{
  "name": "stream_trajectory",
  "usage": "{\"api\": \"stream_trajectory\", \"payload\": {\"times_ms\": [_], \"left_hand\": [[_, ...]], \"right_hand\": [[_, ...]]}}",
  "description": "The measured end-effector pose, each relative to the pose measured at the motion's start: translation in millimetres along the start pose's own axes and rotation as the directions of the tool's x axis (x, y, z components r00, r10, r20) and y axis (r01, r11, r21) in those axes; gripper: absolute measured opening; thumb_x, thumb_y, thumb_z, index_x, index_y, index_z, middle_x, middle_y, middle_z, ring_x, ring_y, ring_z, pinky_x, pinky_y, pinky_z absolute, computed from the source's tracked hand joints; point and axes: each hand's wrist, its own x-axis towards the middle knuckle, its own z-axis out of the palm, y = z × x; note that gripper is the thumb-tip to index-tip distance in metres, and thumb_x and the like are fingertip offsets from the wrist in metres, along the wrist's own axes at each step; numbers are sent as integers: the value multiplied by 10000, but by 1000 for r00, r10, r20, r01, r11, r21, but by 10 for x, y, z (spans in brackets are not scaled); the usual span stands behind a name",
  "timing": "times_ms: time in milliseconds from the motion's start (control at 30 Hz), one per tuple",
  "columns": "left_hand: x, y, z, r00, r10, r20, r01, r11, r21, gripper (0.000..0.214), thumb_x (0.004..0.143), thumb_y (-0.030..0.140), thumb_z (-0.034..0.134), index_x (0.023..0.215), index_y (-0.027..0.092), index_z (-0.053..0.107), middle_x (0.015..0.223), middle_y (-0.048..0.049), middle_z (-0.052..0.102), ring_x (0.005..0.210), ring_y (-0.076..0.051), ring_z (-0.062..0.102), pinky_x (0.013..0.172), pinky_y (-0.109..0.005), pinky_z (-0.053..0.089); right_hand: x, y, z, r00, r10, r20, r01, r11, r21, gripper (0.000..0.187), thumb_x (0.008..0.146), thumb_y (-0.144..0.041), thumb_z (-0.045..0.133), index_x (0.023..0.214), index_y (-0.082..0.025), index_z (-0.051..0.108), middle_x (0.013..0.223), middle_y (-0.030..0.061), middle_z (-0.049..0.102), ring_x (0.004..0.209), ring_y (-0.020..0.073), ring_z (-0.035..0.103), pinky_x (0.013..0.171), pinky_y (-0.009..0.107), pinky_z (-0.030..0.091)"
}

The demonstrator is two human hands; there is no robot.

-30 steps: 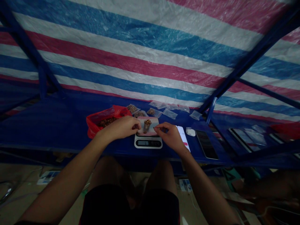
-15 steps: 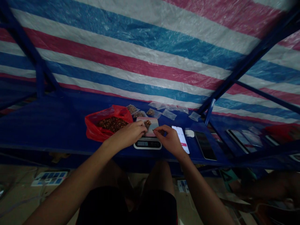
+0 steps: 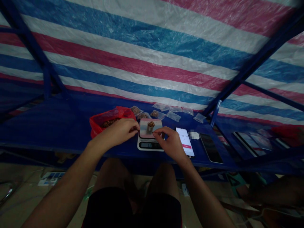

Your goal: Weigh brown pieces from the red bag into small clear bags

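A white kitchen scale (image 3: 142, 146) with a lit display sits at the table's front edge. On its plate stands a small metallic-looking cup (image 3: 149, 128), heaped with brown pieces. My left hand (image 3: 125, 129) is closed, its fingertips curled just left of the plate, its back over the front of the red plastic bag (image 3: 95, 126); whether it holds anything is hidden. Right of the cup, my right hand (image 3: 169, 141) pinches thumb and forefinger together at a tiny dark thing too small to name. Loose brown pieces (image 3: 109, 123) lie inside the bag.
Behind the scale lie small clear bags (image 3: 142, 116) of brown pieces and several flat clear bags (image 3: 173, 116). A lit phone (image 3: 185, 142), a white case (image 3: 195, 136) and a dark phone (image 3: 211, 148) lie to the right. Blue metal bars (image 3: 228, 88) frame the table.
My left hand has moved left, away from the cup to the plate's left edge, uncovering the cup. My right hand stays pinched beside the cup. The view has shifted slightly.
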Motion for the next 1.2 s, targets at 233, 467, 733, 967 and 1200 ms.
{"api": "stream_trajectory", "payload": {"times_ms": [233,467,733,967,1200], "left_hand": [[-303,-516,-288,973,-214,-89,222,971,84,244,893,227,582,1032,205,781,1096,-94,803,1006,-262,738,929,-381,553],[-455,-471,-168,975,-166,-150,175,983,47,342,1011,395,509,1091,204,781,1161,-93,798,1079,-270,730,1008,-406,542],[81,-229,-168,986,-1,-168,-5,999,-35,330,1016,340,512,1196,209,755,1216,-69,776,1119,-239,709,1047,-375,530],[1225,-268,-23,976,155,151,-152,988,-33,480,820,143,689,1292,226,726,1331,-80,738,1215,-248,669,1069,-338,492],[2004,-246,247,914,163,373,-191,981,40,834,662,184,833,1469,225,626,1393,-130,718,1122,-281,696,933,-335,545]], "right_hand": [[421,-599,585,970,-241,32,241,938,-249,172,993,-231,653,917,-226,807,914,69,775,904,238,692,848,375,501],[295,-291,171,989,-125,-80,111,982,-152,195,1005,-260,612,1002,-225,805,915,59,784,799,211,683,780,339,510],[147,338,-29,996,54,-69,-63,987,-145,351,879,-386,751,1184,-211,737,1072,96,792,962,273,694,894,431,538],[289,192,248,998,61,-22,-64,952,-299,368,798,-434,868,1089,-236,762,1071,86,805,1000,314,699,901,458,518],[356,213,265,997,81,19,-71,948,-311,219,828,-369,846,1001,-249,783,1064,72,810,957,291,698,871,432,503]]}}
